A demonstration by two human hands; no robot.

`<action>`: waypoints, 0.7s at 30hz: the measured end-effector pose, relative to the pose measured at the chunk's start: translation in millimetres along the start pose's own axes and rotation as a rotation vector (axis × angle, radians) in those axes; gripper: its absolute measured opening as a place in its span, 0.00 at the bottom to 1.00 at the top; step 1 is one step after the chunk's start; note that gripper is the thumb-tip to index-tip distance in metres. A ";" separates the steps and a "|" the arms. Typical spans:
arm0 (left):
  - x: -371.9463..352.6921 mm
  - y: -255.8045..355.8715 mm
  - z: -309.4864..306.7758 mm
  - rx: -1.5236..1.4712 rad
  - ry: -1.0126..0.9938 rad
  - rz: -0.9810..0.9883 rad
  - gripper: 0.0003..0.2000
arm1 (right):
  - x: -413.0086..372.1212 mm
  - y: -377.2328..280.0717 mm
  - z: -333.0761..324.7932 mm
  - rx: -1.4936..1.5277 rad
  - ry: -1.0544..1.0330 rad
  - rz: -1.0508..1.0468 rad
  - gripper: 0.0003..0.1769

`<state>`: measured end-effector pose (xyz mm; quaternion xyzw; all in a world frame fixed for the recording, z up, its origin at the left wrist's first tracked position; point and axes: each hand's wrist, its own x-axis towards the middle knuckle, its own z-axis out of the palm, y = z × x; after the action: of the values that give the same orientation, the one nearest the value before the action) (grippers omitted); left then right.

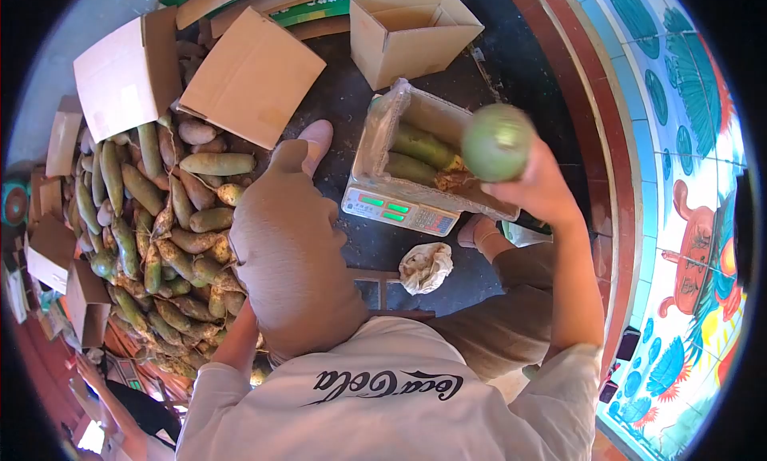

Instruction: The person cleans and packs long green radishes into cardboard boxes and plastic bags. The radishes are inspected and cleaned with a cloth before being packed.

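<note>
My right hand is closed around a large green radish, its rounded end toward me and slightly blurred. It is held up over the right side of an open cardboard box with tape along its edges. Inside this box lie a few green radishes. The box rests on a digital scale with green lit displays. Of my left arm only the forearm shows, going down beside my raised knee; the hand itself is hidden behind the leg, near a big heap of green and brownish radishes.
Cardboard boxes lie over the heap's far end, and another open box stands beyond the scale. A crumpled whitish bag lies near my feet. A painted tile wall rises at right. Another person's arm shows at lower left.
</note>
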<state>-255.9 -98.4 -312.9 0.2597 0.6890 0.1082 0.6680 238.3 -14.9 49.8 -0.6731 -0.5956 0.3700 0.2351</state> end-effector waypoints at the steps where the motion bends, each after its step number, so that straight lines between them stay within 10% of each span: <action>1: 0.7 1.2 0.9 -0.002 0.001 0.004 0.23 | 12.8 20.7 7.9 0.001 -0.036 -0.073 0.44; 10: 2.1 -3.1 -3.1 0.006 0.032 -0.001 0.22 | 58.6 140.2 72.3 -0.588 -0.460 0.091 0.42; 21: -12.2 -26.1 -17.2 0.017 0.088 -0.057 0.21 | 70.2 147.5 83.6 -0.762 -0.424 0.085 0.41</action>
<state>-278.6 -123.1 -313.8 0.2409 0.7256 0.0945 0.6376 267.1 16.6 -128.7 -0.6448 -0.6965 0.2632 -0.1729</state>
